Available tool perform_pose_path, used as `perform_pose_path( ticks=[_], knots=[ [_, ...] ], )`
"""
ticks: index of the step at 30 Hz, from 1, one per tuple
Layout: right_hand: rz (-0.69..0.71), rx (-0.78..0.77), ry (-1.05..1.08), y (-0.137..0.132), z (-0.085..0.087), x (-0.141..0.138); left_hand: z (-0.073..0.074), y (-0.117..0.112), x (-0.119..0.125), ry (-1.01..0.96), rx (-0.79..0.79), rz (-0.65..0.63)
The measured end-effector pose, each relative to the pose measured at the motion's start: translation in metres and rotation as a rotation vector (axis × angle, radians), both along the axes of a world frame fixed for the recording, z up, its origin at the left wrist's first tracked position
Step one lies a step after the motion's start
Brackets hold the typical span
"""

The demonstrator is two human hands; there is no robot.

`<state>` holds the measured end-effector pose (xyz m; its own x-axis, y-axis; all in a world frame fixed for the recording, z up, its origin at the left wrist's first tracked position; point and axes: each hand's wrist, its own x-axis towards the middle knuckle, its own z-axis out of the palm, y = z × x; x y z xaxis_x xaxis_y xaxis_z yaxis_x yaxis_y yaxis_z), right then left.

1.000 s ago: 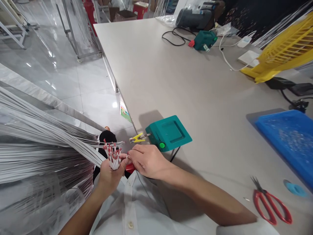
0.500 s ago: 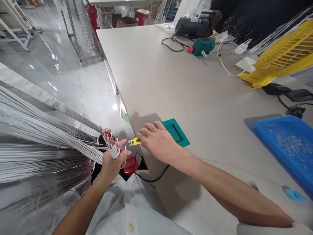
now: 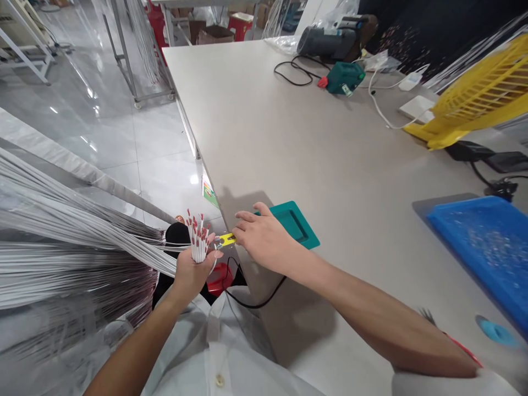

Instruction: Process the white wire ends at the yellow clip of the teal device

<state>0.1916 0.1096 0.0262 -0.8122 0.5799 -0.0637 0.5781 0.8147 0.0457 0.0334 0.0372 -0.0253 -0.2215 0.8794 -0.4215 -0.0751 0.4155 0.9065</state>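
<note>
- The left hand (image 3: 193, 270), nearest the person's white shirt, is clenched around a bundle of thin white cables with red-tipped ends (image 3: 197, 242), the tips standing upright just off the near-left edge of the teal square box (image 3: 293, 221)
- From that fist the long white cable runs (image 3: 78, 236) fan out to the left of the box, over the floor side
- The right hand (image 3: 264, 239) lies across the box's near-left corner, its fingers pinched on the small yellow clip (image 3: 227, 238) that sticks out from the box towards the bundle
- A red clip (image 3: 218, 278) hangs below the table edge, just nearer than the box, with a black lead (image 3: 251, 300) looping beside it
- Judged from this, no cable end sits in the yellow clip: the whole bundle appears to be left to handle
- Right of the box lie a blue plastic tray (image 3: 487, 242) and, nearer, red-handled scissors (image 3: 462, 346), blurred
- Far beyond the box on the grey table (image 3: 330, 143) sit a second teal device (image 3: 344, 77) and a yellow slatted basket (image 3: 474, 99)
</note>
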Motion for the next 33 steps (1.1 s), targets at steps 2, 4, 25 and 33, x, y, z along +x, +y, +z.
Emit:
perform_pose_path(
  ticks=[2, 4, 25, 33],
  knots=[
    [-0.013, 0.008, 0.016, -0.001, 0.0, 0.001, -0.002, 0.0, -0.001, 0.026, 0.018, 0.002],
    [-0.034, 0.026, 0.044, -0.003, -0.002, 0.002, -0.004, -0.001, -0.002, 0.037, 0.026, 0.02],
    [-0.146, -0.066, 0.693, -0.03, -0.004, 0.001, 0.017, -0.019, -0.022, -0.106, 0.096, 0.049],
    [-0.347, -0.757, 1.227, -0.056, -0.033, -0.028, 0.018, -0.027, -0.021, -0.353, 0.079, -0.083]
  ],
)
